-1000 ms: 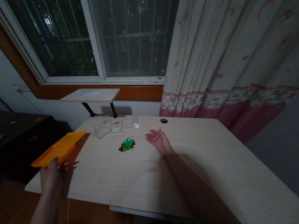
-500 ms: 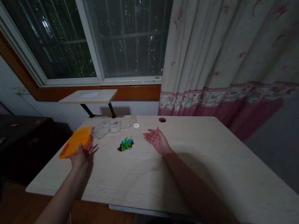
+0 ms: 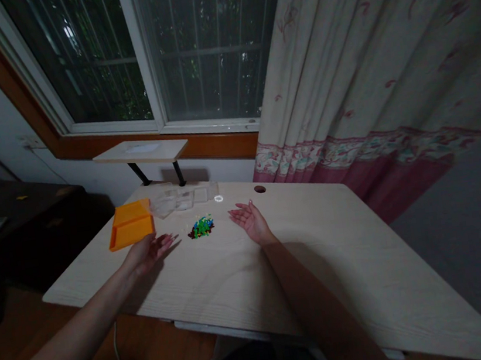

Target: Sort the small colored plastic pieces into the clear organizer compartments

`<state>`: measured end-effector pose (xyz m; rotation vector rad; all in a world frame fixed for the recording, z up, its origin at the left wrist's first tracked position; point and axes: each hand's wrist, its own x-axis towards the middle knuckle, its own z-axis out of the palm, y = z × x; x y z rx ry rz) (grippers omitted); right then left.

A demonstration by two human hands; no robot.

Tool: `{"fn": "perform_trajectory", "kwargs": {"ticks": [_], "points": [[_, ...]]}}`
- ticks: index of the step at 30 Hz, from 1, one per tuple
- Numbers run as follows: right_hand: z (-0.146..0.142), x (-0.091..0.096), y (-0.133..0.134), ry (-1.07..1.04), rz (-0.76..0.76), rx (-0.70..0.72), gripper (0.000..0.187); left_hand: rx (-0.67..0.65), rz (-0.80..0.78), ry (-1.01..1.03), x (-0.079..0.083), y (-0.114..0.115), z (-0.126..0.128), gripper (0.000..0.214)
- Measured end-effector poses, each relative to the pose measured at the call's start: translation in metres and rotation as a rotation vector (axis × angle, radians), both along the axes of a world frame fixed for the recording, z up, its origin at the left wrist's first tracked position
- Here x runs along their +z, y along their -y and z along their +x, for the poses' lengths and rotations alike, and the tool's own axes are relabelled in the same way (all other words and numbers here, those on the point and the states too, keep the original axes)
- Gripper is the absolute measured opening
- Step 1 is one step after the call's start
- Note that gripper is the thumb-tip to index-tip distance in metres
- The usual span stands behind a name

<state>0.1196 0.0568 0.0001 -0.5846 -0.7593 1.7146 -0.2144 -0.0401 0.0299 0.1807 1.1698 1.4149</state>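
Looks dim and greyish, with small glints through the window [image 3: 201, 49] behind the counter [image 3: 315, 205]. Shows soft shadows of the forearms [image 3: 303, 290] on the counter, goes murky left of it, blurs the coloured pieces [image 3: 203, 227], stretches toward the edges.

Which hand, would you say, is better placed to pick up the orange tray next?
Probably the left hand: it is close beside the orange tray, while the right hand is beyond the coloured pile.

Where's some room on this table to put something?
Big bare patch: from the right hand to the table's right edge. Another: between the colorful pile and the front edge. Crowded: back left, with the orange tray and clear boxes.
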Motion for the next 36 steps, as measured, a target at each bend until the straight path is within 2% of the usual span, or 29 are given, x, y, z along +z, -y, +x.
{"fn": "perform_trajectory", "kwargs": {"ticks": [3, 5, 7, 9, 11, 14, 18, 27, 32, 36], "points": [[-0.004, 0.001, 0.0, 0.043, 0.007, -0.019, 0.042, -0.116, 0.193, -0.248, -0.003, 0.009, 0.029, 0.018], [-0.008, 0.002, 0.001, 0.092, 0.017, -0.049, 0.042, -0.195, 0.405, -0.618, -0.004, 0.003, 0.052, 0.029], [-0.011, 0.005, 0.005, 0.142, 0.014, -0.086, 0.042, -0.344, 0.643, -1.159, -0.005, -0.014, 0.074, 0.026], [-0.011, 0.01, 0.011, 0.178, -0.002, -0.106, 0.042, -0.466, 0.766, -1.288, -0.006, -0.037, 0.093, 0.022], [-0.005, 0.016, 0.019, 0.199, -0.015, -0.108, 0.042, -0.609, 0.945, -1.656, -0.008, -0.058, 0.109, 0.027], [0.013, 0.027, 0.031, 0.222, -0.007, -0.112, 0.039, -0.7, 0.938, -1.995, -0.015, -0.08, 0.125, 0.027], [0.048, 0.044, 0.045, 0.242, 0.028, -0.132, 0.032, -0.635, 0.819, -2.078, -0.022, -0.092, 0.124, 0.026], [0.113, 0.072, 0.075, 0.27, 0.1, -0.242, 0.027, -0.538, 0.647, -2.18, -0.024, -0.093, 0.089, 0.027], [0.134, 0.078, 0.09, 0.321, 0.106, -0.26, 0.027, -0.526, 0.614, -2.198, -0.022, -0.091, 0.078, 0.031], [0.136, 0.081, 0.094, 0.324, 0.105, -0.281, 0.027, -0.55, 0.653, -2.203, -0.022, -0.096, 0.09, 0.029]]}}
